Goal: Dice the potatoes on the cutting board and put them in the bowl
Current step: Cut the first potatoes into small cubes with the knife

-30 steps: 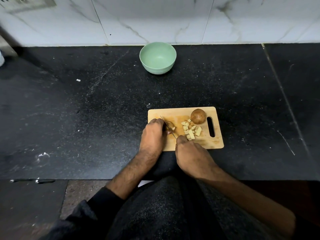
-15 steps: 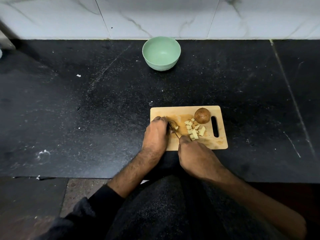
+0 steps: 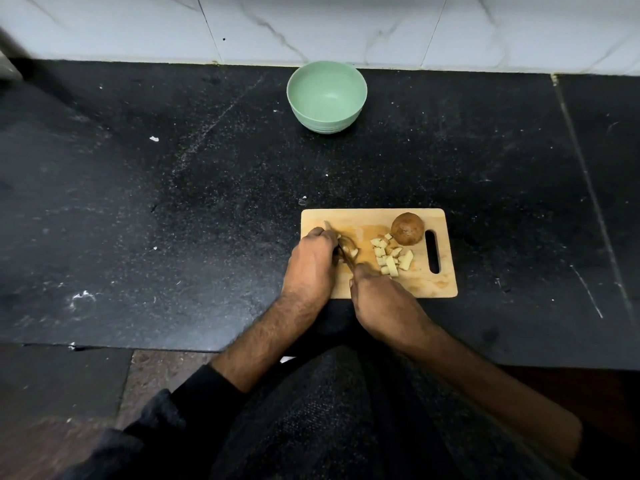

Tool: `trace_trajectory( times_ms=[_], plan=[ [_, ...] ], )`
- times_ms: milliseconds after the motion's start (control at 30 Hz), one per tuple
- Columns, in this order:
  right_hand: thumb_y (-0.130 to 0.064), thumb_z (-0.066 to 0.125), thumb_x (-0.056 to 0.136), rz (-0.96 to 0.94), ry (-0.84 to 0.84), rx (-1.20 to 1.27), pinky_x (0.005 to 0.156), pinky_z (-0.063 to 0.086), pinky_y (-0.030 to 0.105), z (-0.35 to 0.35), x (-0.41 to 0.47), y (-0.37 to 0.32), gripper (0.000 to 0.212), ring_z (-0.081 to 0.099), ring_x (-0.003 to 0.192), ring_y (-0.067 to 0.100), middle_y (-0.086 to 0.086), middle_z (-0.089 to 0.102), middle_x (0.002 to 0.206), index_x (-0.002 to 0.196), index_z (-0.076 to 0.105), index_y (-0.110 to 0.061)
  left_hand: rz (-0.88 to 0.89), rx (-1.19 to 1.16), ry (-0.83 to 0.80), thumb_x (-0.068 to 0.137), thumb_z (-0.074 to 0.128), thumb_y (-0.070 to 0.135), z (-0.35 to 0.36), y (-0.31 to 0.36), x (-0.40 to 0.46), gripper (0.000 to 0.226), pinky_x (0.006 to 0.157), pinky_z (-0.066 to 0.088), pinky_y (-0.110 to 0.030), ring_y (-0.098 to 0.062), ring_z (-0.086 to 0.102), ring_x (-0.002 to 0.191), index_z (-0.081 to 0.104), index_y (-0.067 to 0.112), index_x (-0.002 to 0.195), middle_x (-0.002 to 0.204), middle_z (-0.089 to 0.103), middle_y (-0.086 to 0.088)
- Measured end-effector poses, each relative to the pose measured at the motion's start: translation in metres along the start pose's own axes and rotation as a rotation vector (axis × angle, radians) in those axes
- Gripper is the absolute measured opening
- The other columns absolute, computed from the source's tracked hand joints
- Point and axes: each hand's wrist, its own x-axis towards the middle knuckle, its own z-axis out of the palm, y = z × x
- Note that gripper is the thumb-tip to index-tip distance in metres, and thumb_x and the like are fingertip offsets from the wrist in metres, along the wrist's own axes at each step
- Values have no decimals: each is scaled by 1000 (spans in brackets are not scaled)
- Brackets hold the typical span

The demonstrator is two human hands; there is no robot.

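A pale green bowl [image 3: 326,95] sits at the back of a black stone counter [image 3: 138,209] against white marble tiles [image 3: 346,26], well apart from the wooden cutting board [image 3: 426,285]. On the board lie a whole brown potato [image 3: 407,228] and a heap of diced potato [image 3: 391,256]. The left hand [image 3: 311,263], fingers curled, steadies a potato piece [image 3: 348,245] (partly hidden); the right hand [image 3: 381,301] grips a knife [image 3: 341,249].
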Motion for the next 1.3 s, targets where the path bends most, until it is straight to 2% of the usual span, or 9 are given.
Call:
trace_trajectory(
  times_ms=[167,367,433,600,733,867,1033,1200,1300],
  plan=[
    [-19,39,103,-6,-11,-37,67,40,34,5,0,1,18,65,92,29,8,63,106,119,43,-14,-44,-58,26,86,68,4,3,-2,-3,12,74,56,-46,-29,63,82,64,9,96,96,63,-6],
    [-22,33,104,48,-100,14,65,37,36,5,-15,12,4,54,74,24,-4,48,77,104,35,-19,-57,-105,50,85,70,6,4,0,-6,12,77,56,-46,-26,62,84,64,12,95,97,62,-2],
    [-26,32,105,67,-133,26,65,37,37,3,-21,15,7,57,76,25,0,54,80,106,36,-20,-63,-102,57,86,69,6,6,-1,-6,12,78,56,-46,-26,63,85,66,11,96,99,62,-2],
    [-24,29,107,95,-243,-56,68,40,40,-2,-36,23,30,65,96,33,15,66,107,134,33,-12,-51,-120,91,84,70,1,9,-1,-8,17,78,57,-46,-27,64,86,68,11,98,99,64,-4],
    [-25,31,106,141,-311,-76,68,39,40,-8,-46,26,18,60,89,29,13,65,107,121,37,-17,-61,-121,97,83,71,0,10,-1,-8,17,79,56,-44,-26,64,86,68,11,95,99,64,-4],
    [-28,31,106,134,-293,-60,66,38,37,-14,-55,28,8,49,77,24,10,63,98,102,30,-22,-66,-139,90,84,75,6,7,0,-8,14,79,54,-40,-22,61,87,65,11,94,97,64,-3],
    [-32,31,105,104,-266,-112,67,37,36,-22,-63,29,11,50,79,24,1,49,85,99,31,-22,-59,-145,86,81,77,6,8,-3,-7,18,79,53,-40,-21,60,87,64,11,93,96,64,-3],
    [-35,32,104,93,-198,-117,70,38,36,-27,-65,24,17,54,82,26,0,46,83,108,39,-20,-53,-196,105,79,78,4,7,-9,-9,22,82,54,-40,-18,60,86,64,14,93,93,64,0],
    [-36,33,104,52,-101,-86,69,41,36,-28,-60,20,25,60,83,26,-1,51,86,119,43,-20,-54,-224,78,75,85,11,6,-12,-9,39,84,56,-39,-17,63,88,65,16,108,99,65,1]
  ],
)
